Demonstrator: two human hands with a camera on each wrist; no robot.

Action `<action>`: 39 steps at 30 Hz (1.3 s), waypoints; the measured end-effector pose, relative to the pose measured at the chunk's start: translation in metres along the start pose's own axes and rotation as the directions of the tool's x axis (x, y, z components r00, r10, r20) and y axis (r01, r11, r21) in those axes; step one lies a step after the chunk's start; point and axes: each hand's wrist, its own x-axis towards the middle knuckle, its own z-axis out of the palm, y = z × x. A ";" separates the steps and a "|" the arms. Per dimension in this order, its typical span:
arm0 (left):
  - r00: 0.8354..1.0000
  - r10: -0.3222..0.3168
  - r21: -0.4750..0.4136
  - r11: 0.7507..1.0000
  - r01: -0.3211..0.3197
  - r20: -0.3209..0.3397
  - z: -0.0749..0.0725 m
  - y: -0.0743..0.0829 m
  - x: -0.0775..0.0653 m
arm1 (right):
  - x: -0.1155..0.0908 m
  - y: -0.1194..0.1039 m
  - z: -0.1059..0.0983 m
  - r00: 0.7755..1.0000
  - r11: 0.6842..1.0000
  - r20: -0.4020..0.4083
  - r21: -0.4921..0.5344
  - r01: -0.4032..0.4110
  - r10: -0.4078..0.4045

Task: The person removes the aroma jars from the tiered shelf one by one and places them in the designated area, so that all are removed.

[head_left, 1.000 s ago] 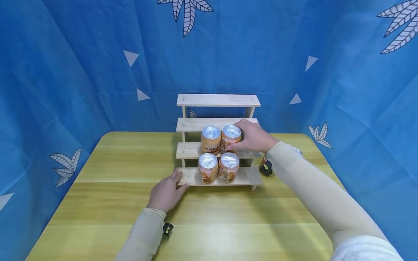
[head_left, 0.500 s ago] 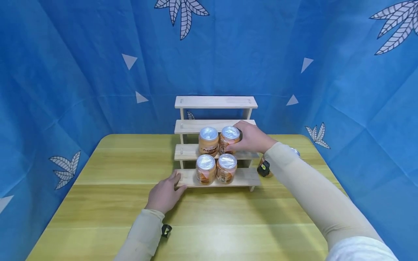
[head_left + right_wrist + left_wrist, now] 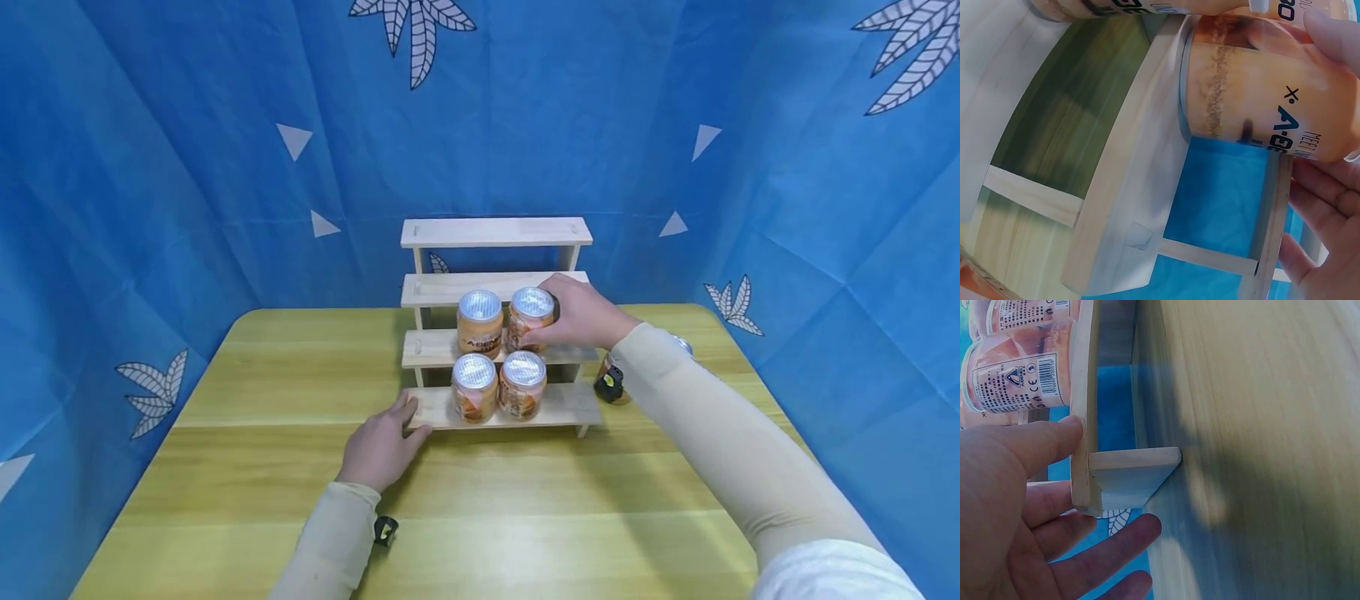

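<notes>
Notice the left hand gripping the left end of the bottom step between thumb and curled fingers, outer two loose; notice the right hand wrapped round the held jar, parted no wider than its body. Find the blue curtain beyond both hands, the desk beneath them, and the wooden rack between them, rising away in four steps. Brace that rack from the left hand, best pressing down rather than pulling, to guard against a slide or tip. Mind the tight room behind the right fingers, close against the third step. Locate the held jar upright at the second step, just beside the neighbouring jar to the right hand's left; cannot tell full seating from a slight lift. Check for a level base before easing any grip. Draw away outward, clear of the lower pair of jars between the hands and the half-hidden jar on the right hand's outer side. Avoid tilting or bumping the silvery lids.
</notes>
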 end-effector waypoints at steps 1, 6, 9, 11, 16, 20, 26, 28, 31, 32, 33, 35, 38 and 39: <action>1.000 0.000 0.001 1.000 0.000 0.001 -0.001 0.000 0.000 | 0.000 0.000 0.000 1.000 1.000 -0.001 0.001 -0.001 0.001; 1.000 -0.005 0.002 1.000 0.005 0.013 -0.004 0.002 0.000 | -0.002 0.000 0.000 1.000 1.000 0.004 -0.002 -0.004 0.004; 1.000 -0.002 -0.002 1.000 0.002 0.011 -0.005 0.002 0.000 | -0.004 0.001 0.000 1.000 1.000 -0.008 -0.008 -0.007 0.007; 1.000 0.000 -0.008 1.000 0.000 0.010 -0.005 0.003 0.000 | -0.005 0.002 -0.001 1.000 1.000 -0.021 -0.013 -0.011 0.011; 1.000 -0.004 -0.015 1.000 0.004 0.011 -0.007 0.003 0.000 | -0.008 0.006 -0.003 0.999 0.999 -0.025 -0.020 -0.027 0.026; 1.000 -0.007 -0.011 1.000 0.007 0.019 -0.007 0.003 -0.001 | -0.011 0.010 -0.005 0.999 0.999 -0.012 -0.009 -0.045 0.045; 1.000 -0.008 -0.003 1.000 0.008 0.018 -0.007 0.003 -0.001 | -0.014 0.014 -0.007 0.999 0.999 -0.028 -0.023 -0.047 0.046; 1.000 -0.010 -0.007 1.000 0.010 0.016 -0.007 0.003 -0.001 | -0.014 0.015 -0.008 0.998 0.999 -0.035 -0.027 -0.046 0.045; 1.000 -0.018 -0.017 1.000 0.018 0.015 -0.009 0.003 -0.001 | -0.015 0.017 -0.009 0.998 0.999 -0.041 -0.027 -0.046 0.045; 1.000 -0.020 -0.019 1.000 0.020 0.014 -0.009 0.003 -0.001 | -0.015 0.018 -0.009 0.998 0.999 -0.044 -0.026 -0.046 0.045; 1.000 -0.022 -0.020 1.000 0.023 0.014 -0.010 0.003 -0.001 | -0.016 0.019 -0.010 0.998 0.999 -0.047 -0.023 -0.048 0.047; 1.000 -0.024 -0.019 1.000 0.024 0.017 -0.010 0.003 -0.001 | -0.017 0.021 -0.010 0.998 0.998 -0.048 -0.022 -0.052 0.051; 1.000 -0.018 -0.013 1.000 0.018 0.022 -0.008 0.003 -0.001 | -0.021 0.024 -0.012 0.997 0.997 -0.048 -0.028 -0.067 0.065; 1.000 -0.015 -0.013 1.000 0.016 0.025 -0.008 0.003 -0.002 | -0.022 0.025 -0.012 0.997 0.997 -0.046 -0.030 -0.071 0.069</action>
